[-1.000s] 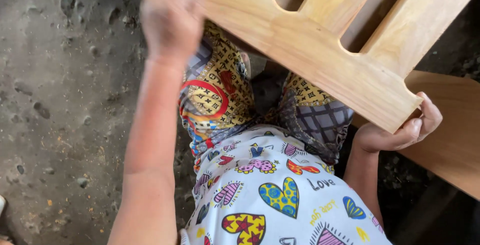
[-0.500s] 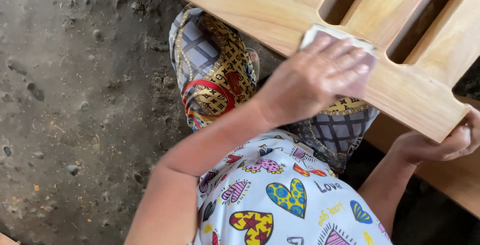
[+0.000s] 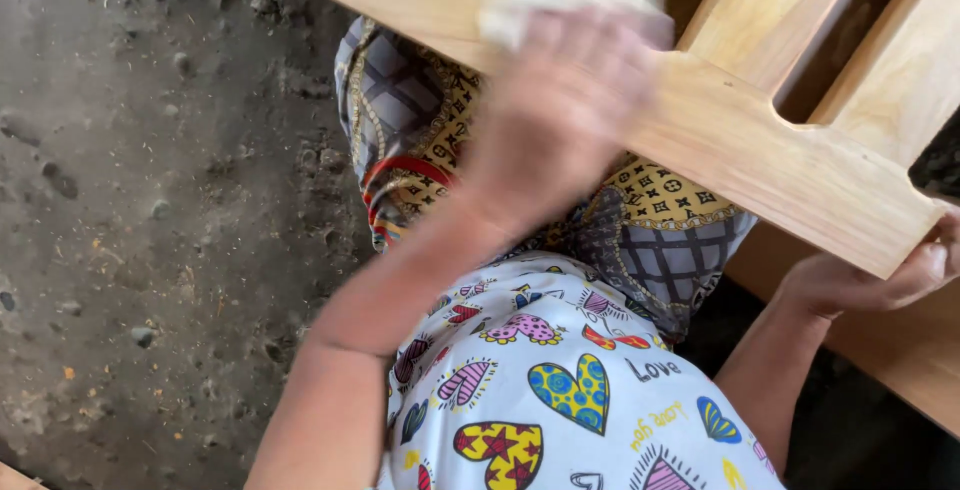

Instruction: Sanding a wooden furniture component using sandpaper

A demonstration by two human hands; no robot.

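A pale wooden slatted frame (image 3: 760, 150) lies tilted across my lap. My left hand (image 3: 560, 100), blurred by motion, presses a small pale pad (image 3: 530, 12) flat against the frame's lower rail. The pad could be sandpaper or cloth; only its top edge shows above my fingers. At the right, my right hand (image 3: 860, 285) grips the rail's lower corner from underneath, fingertips curled over the edge.
A patterned cloth (image 3: 420, 120) covers my knees under the frame, and I wear a heart-print shirt (image 3: 560, 400). Rough grey ground (image 3: 150, 200) with small stones fills the left. Another wooden board (image 3: 900, 350) lies below the frame at the right.
My left hand went from the frame's left end rightward along the rail with the pad, then slid back a little to the left. My right hand kept its hold on the corner.
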